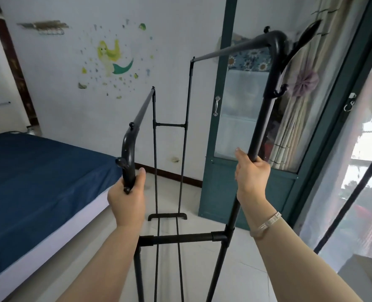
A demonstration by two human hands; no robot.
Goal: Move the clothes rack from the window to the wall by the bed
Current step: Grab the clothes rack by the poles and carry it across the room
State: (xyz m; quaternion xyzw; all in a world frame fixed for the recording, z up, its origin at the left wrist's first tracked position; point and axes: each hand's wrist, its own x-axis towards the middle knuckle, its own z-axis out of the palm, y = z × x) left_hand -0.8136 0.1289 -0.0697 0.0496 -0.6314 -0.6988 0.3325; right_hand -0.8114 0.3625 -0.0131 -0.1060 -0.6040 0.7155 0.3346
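Note:
A bare black metal clothes rack with two top rails stands in front of me on the tiled floor. My left hand grips the curved black end piece of its lower, left rail. My right hand is closed round the taller right upright, well below its curved top corner. The rack's far foot rests on the floor near the white wall. The bed with a blue cover lies to the left of the rack. The window with its sheer curtain is on the right.
A teal cabinet with a glass door stands just right of the rack's far end. A tied curtain hangs behind the right upright. A mermaid sticker decorates the far wall. A dark wooden door frame is at the far left.

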